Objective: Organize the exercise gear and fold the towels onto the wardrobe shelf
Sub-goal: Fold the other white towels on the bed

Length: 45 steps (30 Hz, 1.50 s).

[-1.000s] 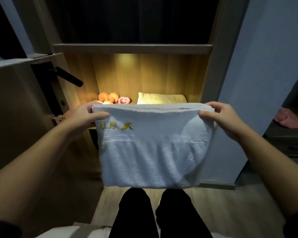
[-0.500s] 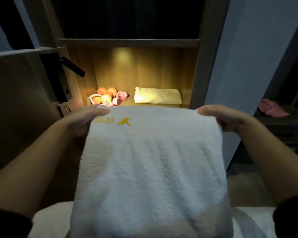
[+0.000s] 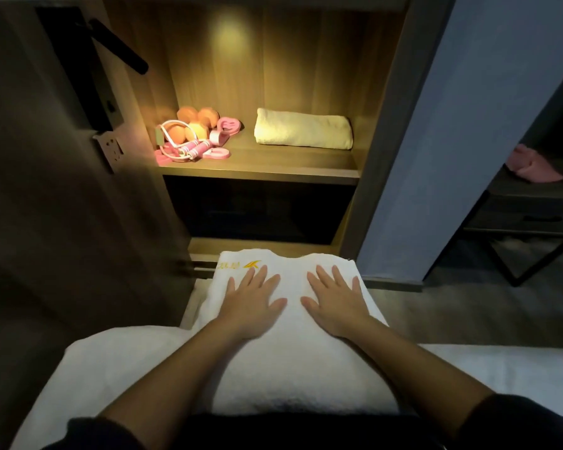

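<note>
Both hands, left [image 3: 252,298] and right [image 3: 335,302], are lying open and flat, gripping nothing, so the towel [image 3: 293,362] is risking sliding off the bed [image 3: 507,362] edge.

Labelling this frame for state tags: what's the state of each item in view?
White terry towel with yellow logo: folded, lying flat on the bed edge.
Left hand: open, palm flat on it.
Right hand: open, palm flat on it.
Pale yellow folded towel: on the lit wooden wardrobe shelf, right side.
Pink and orange exercise gear: piled on its left side.
</note>
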Each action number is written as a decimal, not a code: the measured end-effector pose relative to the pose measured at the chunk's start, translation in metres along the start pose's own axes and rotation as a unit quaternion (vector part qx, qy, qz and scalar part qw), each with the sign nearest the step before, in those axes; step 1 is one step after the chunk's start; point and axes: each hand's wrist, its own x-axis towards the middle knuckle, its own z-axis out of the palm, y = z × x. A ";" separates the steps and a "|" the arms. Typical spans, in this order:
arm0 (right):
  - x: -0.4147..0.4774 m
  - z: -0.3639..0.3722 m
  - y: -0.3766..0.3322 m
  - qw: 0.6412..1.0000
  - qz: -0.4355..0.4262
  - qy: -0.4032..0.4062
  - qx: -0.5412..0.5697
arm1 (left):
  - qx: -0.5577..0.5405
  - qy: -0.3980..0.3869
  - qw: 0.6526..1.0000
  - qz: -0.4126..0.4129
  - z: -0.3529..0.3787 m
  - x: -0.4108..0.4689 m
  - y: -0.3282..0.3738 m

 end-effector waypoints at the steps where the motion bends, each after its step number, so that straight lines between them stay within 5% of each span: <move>1: -0.003 0.000 0.006 1.000 0.013 0.003 0.002 | -0.012 0.008 1.000 -0.012 0.002 -0.003 -0.008; 6: -0.004 -0.014 0.010 0.996 0.081 -0.033 0.004 | -0.035 0.004 0.992 -0.120 0.000 -0.011 -0.023; 11: -0.022 0.000 -0.021 0.999 -0.040 -0.009 -0.015 | -0.034 0.042 0.999 0.003 0.005 -0.035 -0.006; 14: -0.027 0.001 -0.021 0.998 -0.025 -0.020 -0.052 | -0.133 0.066 0.982 -0.118 0.003 -0.060 -0.037; 17: -0.010 -0.010 -0.046 0.997 -0.061 -0.048 -0.013 | -0.334 0.082 0.909 -0.234 -0.003 -0.085 -0.064; 20: 0.015 -0.013 -0.095 0.978 -0.202 -0.037 0.042 | -0.463 0.099 0.827 -0.304 -0.008 -0.106 -0.076; 23: 0.033 -0.005 -0.138 0.952 -0.298 -0.054 0.049 | -0.622 0.006 0.712 -0.325 -0.016 -0.120 -0.077; 31: 0.045 0.008 -0.142 0.954 -0.247 0.029 0.170 | -0.732 -0.143 0.608 -0.271 -0.046 -0.110 -0.066; 35: 0.044 0.007 -0.139 0.968 -0.213 0.009 0.133 | -0.697 -0.204 0.642 -0.246 -0.042 -0.102 -0.063; 39: 0.048 0.008 -0.137 0.980 -0.173 0.007 0.100 | -0.660 -0.160 0.695 -0.237 -0.042 -0.117 -0.077; 43: 0.048 0.009 -0.137 0.986 -0.159 -0.011 0.051 | -0.535 -0.148 0.786 -0.271 -0.042 -0.124 -0.075; 45: 0.050 0.006 -0.136 0.986 -0.162 -0.025 0.035 | -0.399 -0.052 0.863 -0.304 -0.042 -0.118 -0.066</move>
